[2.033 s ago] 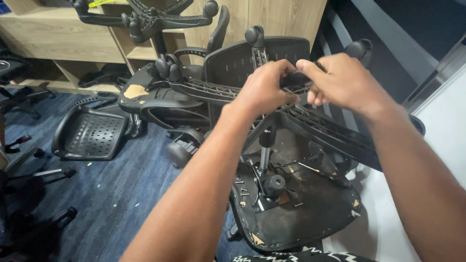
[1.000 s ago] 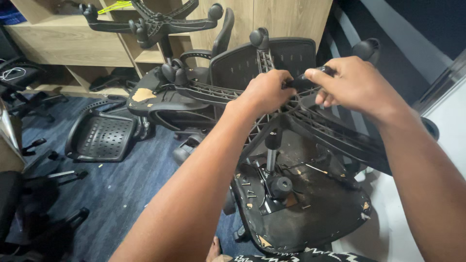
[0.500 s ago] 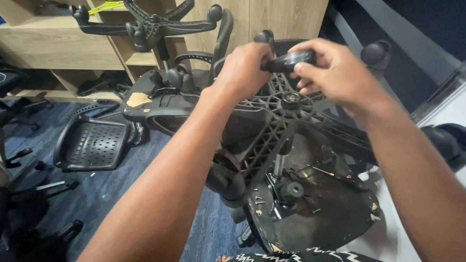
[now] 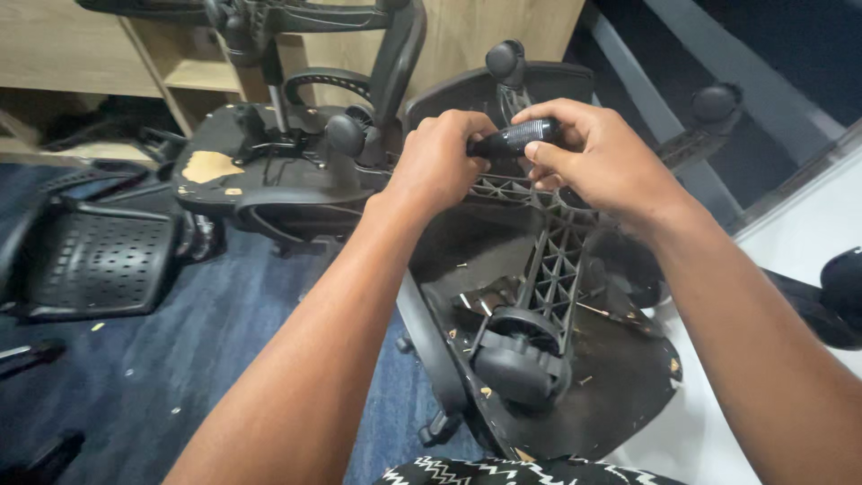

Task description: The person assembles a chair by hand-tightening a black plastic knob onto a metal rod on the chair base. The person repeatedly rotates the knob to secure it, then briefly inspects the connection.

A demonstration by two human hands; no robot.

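Observation:
An upturned black office chair base (image 4: 549,260) with ribbed star legs and castor wheels (image 4: 519,364) stands in front of me, over the underside of a chair seat (image 4: 620,395). My left hand (image 4: 440,162) and my right hand (image 4: 597,157) both grip a short black cylinder (image 4: 516,137) at the top centre of the base. Other castors (image 4: 505,59) stick up behind my hands.
Several dismantled black chairs lie around: a seat with torn foam (image 4: 260,180) at the back left, a perforated backrest (image 4: 94,260) on the blue carpet (image 4: 206,359). Wooden shelving (image 4: 108,54) stands behind. A white surface (image 4: 799,242) lies to the right.
The chair base has tipped from lying across to standing upright toward me. Both hands rose with it and now close on the cylinder at its hub.

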